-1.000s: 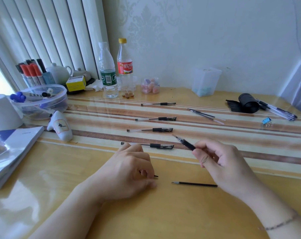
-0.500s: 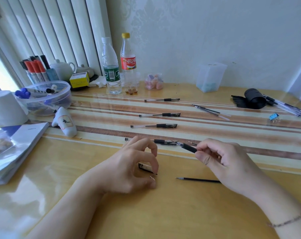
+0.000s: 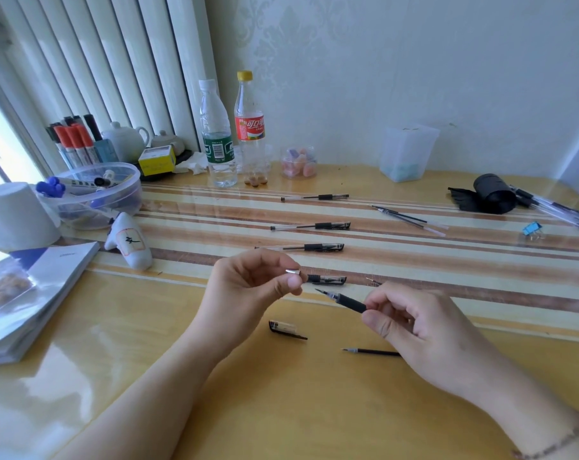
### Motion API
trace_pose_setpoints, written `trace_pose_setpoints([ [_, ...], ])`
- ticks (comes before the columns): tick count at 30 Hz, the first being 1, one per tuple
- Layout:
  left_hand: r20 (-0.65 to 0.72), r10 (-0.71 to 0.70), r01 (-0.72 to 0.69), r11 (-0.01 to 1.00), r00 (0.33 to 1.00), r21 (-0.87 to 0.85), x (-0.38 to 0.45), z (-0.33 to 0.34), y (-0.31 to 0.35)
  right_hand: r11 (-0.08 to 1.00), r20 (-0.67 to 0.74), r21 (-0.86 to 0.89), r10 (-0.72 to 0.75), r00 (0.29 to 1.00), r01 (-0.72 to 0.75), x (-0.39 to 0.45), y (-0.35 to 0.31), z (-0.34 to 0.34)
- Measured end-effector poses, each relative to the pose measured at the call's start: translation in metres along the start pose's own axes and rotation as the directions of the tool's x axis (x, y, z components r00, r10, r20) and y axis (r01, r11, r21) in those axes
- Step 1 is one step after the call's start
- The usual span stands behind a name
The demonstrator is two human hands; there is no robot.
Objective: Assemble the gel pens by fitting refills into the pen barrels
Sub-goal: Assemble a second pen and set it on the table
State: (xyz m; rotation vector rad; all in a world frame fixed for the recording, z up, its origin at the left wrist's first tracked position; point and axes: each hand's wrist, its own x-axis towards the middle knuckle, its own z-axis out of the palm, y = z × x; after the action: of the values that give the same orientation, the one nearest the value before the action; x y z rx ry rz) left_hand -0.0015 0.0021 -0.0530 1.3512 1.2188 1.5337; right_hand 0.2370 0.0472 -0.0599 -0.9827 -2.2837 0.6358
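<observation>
Loose refill (image 3: 371,351) and pen cap (image 3: 286,329) lie on the counter (image 3: 281,410). Right hand (image 3: 424,333) grips the pen barrel (image 3: 346,300); left hand (image 3: 248,290), risen since earlier, pinches a small silver tip (image 3: 293,271) above the counter.

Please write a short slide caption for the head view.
Left hand pinches a metal tip; right hand holds the pen barrel.

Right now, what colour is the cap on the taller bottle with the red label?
Yellow. The cap tops the red-labelled bottle, clearest in the head view.
</observation>
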Motion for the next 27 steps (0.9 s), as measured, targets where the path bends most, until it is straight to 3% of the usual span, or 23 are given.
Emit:
trace_pose_setpoints([
  [4, 0.039, -0.024, 0.026, 0.998, 0.999, -0.055, -0.001, 0.003, 0.003, 1.000, -0.003, 0.008, -0.012, 1.000, 0.012, 0.000, 0.000, 0.001],
  [16, 0.143, -0.004, -0.006, 0.998, 0.990, 0.067, -0.004, 0.008, -0.002, 0.999, 0.002, -0.020, -0.032, 0.999, 0.033, -0.001, -0.004, 0.002],
  [27, 0.107, 0.008, -0.030, 0.978, 0.994, 0.206, -0.006, 0.013, -0.005, 0.997, -0.102, -0.064, -0.039, 0.994, 0.033, -0.001, -0.010, 0.003],
])
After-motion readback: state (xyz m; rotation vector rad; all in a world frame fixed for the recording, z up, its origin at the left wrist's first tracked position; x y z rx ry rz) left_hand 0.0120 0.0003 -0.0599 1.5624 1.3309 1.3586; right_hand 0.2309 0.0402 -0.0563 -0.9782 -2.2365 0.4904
